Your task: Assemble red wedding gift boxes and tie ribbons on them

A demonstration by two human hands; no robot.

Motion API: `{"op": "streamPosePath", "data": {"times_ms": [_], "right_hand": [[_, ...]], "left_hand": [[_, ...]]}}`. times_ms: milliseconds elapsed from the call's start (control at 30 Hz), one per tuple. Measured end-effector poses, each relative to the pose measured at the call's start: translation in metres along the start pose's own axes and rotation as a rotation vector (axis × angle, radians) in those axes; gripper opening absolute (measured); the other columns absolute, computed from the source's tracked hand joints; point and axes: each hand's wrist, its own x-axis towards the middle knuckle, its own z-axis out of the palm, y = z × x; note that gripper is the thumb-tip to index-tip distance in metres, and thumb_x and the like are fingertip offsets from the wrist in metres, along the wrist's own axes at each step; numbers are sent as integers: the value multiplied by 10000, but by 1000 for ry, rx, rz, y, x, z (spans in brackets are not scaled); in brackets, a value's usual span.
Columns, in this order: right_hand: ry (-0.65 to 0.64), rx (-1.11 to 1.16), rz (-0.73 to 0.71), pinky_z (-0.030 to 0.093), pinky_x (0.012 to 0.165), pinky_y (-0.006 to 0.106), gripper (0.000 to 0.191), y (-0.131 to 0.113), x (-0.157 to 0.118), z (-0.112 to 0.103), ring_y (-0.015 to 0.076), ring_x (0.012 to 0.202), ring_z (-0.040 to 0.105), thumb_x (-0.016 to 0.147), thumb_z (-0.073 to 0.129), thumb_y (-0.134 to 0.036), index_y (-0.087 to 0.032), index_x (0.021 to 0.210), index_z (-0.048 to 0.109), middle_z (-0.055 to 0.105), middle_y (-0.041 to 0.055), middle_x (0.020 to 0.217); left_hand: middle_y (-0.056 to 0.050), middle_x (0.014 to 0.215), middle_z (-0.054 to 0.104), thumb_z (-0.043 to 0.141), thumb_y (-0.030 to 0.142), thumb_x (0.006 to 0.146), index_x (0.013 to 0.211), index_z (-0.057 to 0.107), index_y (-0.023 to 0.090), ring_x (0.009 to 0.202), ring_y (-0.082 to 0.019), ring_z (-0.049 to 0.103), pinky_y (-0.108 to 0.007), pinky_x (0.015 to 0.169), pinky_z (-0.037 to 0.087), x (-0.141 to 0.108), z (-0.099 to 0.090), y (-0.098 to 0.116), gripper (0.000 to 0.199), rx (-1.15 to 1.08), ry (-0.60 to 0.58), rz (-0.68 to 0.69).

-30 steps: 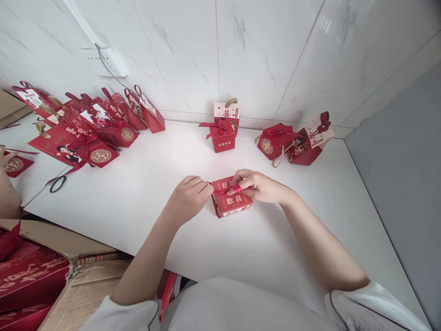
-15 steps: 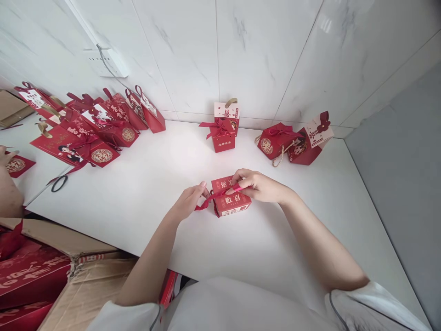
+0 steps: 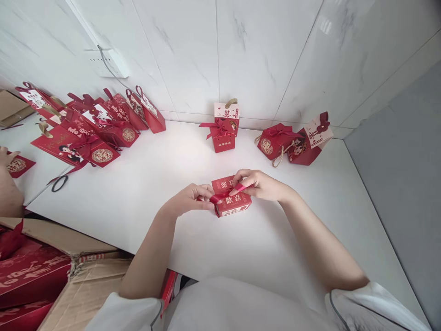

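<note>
A small red gift box [image 3: 235, 200] with pale Chinese characters lies on the white table in front of me. Across its top runs a red ribbon [image 3: 217, 198]. My left hand [image 3: 193, 199], at the box's left end, is closed with the ribbon pinched between thumb and fingers. On the box's right side my right hand [image 3: 259, 185] is also closed, gripping the other stretch of ribbon, its fingertips close to the lid. The ribbon between the hands lies against the box top; fingers partly cover it.
Finished-looking red gift boxes [image 3: 102, 156] crowd the left back. Another bowed box [image 3: 223, 141] stands by the wall, and a red box [image 3: 275, 140] sits to the right. Black scissors handle [image 3: 59, 184] and a cardboard carton [image 3: 93, 289] are at left, beside another person's hand [image 3: 4, 157].
My left hand has moved right and closer to the box, with its fingers now pinching the ribbon near the box's left edge. My right hand has hardly moved.
</note>
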Motion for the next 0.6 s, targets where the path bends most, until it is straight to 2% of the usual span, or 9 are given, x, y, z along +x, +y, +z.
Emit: {"op": "streamPosePath", "data": {"times_ms": [167,300,367,500,600], "right_hand": [[-10,98,67,519,751,296,282,-2,-3,-4,167,920,593,852,546,-134,-285,933,771,592,40,1065],[-38,96,74,502,782,306,148,-11,-8,-15,179,943,584,845,630,-244,-254,935,747,597,50,1084],[-39,115,85,489,796,310,146,-15,-11,-22,180,929,577,836,667,-330,-230,924,728,595,53,1045],[8,168,187,464,714,296,347,-21,-15,-28,133,734,543,895,558,-487,-189,810,714,548,34,881],[-26,126,255,452,678,277,360,-25,-12,-24,132,732,534,843,614,-527,-185,783,707,548,31,867]], "left_hand": [[-69,909,668,536,557,856,864,735,178,840,-185,602,-330,788,510,1,9,13,428,107,61,-98],[-84,861,700,658,528,776,849,725,150,783,-197,640,-318,706,530,2,21,18,390,97,81,-165],[-77,853,705,697,494,752,814,728,154,772,-185,643,-305,700,530,3,23,18,347,84,96,-151],[-72,1016,696,698,442,768,848,749,184,898,-207,650,-327,789,543,3,21,17,275,-31,64,-47],[-75,1021,654,680,442,788,860,764,202,924,-211,624,-329,793,543,3,19,17,265,42,108,49]]}}
